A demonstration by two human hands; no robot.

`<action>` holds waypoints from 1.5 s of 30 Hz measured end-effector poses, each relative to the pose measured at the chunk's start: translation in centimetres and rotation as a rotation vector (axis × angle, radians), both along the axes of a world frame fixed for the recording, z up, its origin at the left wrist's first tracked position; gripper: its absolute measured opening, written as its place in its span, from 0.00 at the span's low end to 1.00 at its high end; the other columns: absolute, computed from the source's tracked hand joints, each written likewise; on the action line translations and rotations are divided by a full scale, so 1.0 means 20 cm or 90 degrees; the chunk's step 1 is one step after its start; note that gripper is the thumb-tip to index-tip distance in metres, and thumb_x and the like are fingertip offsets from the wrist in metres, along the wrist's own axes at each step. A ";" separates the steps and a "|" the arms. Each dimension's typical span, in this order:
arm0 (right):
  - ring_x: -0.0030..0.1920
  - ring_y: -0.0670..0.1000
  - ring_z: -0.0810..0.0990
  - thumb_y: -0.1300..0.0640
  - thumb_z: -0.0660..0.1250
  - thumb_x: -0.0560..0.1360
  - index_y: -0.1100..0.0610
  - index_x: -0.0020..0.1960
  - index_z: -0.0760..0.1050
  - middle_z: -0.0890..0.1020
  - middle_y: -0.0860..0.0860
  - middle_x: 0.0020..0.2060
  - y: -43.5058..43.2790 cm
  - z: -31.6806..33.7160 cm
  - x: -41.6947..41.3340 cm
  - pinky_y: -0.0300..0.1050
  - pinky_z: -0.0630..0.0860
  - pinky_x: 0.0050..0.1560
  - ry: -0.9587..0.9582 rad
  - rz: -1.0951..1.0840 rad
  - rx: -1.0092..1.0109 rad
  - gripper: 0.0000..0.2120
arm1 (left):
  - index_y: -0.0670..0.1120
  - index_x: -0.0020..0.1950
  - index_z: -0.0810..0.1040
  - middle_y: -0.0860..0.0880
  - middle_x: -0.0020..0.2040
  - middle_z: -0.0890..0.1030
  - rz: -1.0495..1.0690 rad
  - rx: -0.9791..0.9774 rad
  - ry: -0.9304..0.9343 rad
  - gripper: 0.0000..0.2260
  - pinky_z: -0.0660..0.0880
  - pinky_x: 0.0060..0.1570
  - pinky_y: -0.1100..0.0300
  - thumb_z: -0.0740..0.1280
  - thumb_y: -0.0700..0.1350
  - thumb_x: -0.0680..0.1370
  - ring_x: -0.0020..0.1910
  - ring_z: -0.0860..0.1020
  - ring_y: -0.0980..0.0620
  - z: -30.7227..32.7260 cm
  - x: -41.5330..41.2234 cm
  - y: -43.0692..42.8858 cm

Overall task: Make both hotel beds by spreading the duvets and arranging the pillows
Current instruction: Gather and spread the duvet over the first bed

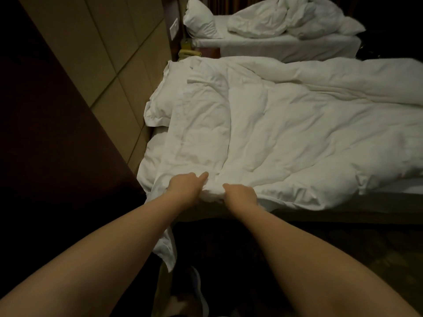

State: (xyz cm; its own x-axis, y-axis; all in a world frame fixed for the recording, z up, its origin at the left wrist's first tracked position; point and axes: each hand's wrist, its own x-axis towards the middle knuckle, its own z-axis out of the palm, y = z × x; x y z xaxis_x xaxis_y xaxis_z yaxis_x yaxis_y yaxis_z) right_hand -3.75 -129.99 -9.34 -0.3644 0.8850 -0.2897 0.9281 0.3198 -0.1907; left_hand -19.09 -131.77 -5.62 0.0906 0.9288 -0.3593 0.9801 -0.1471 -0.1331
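Now both hands, left hand (186, 186) and right hand (240, 194), fingers clamped on duvet (286, 133) edge, lower centre; pull evenly toward bottom, smooth creases, keep pillow (160, 106) clear.

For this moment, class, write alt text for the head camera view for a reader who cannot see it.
Both bare hands, left hand and right hand, grip the near edge of a rumpled white duvet on the near bed, its pillow by the headboard. On the far bed, a second duvet lies bunched beside another pillow.
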 end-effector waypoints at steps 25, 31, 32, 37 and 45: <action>0.62 0.58 0.73 0.59 0.56 0.80 0.56 0.65 0.71 0.75 0.56 0.62 -0.04 0.30 -0.02 0.49 0.70 0.60 0.000 -0.111 0.060 0.15 | 0.45 0.63 0.73 0.42 0.60 0.78 0.034 0.023 -0.354 0.14 0.70 0.56 0.56 0.60 0.46 0.78 0.57 0.75 0.43 0.20 -0.08 0.05; 0.63 0.61 0.72 0.63 0.54 0.78 0.56 0.68 0.68 0.75 0.59 0.64 0.06 0.30 -0.01 0.48 0.68 0.62 0.153 -0.149 0.037 0.20 | 0.56 0.77 0.48 0.42 0.65 0.67 0.022 0.045 -0.176 0.39 0.75 0.56 0.49 0.70 0.53 0.73 0.57 0.75 0.41 0.10 -0.10 0.08; 0.62 0.61 0.73 0.62 0.55 0.78 0.56 0.68 0.68 0.75 0.59 0.64 0.08 0.32 0.00 0.48 0.68 0.61 0.147 -0.141 0.015 0.19 | 0.58 0.77 0.47 0.42 0.67 0.64 0.045 0.057 -0.168 0.38 0.74 0.56 0.50 0.68 0.49 0.75 0.58 0.74 0.40 0.09 -0.09 0.11; 0.57 0.59 0.75 0.56 0.57 0.78 0.58 0.62 0.73 0.78 0.58 0.59 0.08 0.40 0.04 0.48 0.70 0.56 0.155 -0.164 -0.037 0.15 | 0.52 0.72 0.63 0.42 0.65 0.68 -0.045 0.264 -0.124 0.21 0.71 0.54 0.50 0.60 0.42 0.79 0.57 0.71 0.40 0.16 -0.02 0.17; 0.50 0.51 0.74 0.54 0.70 0.73 0.56 0.60 0.74 0.75 0.51 0.51 -0.12 0.48 0.16 0.40 0.69 0.48 0.209 -0.159 -0.334 0.17 | 0.40 0.63 0.75 0.41 0.62 0.77 -0.158 -0.063 -0.177 0.14 0.67 0.56 0.59 0.59 0.43 0.80 0.61 0.74 0.43 0.14 0.17 0.11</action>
State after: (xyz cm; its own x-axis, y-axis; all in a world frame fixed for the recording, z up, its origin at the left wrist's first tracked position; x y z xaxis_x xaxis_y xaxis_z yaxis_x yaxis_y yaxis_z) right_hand -0.52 -132.39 0.31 -0.3090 0.7267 -0.6135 0.8293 -0.1099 -0.5479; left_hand -15.75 -129.64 -2.88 0.4144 0.8288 -0.3761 0.9100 -0.3826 0.1597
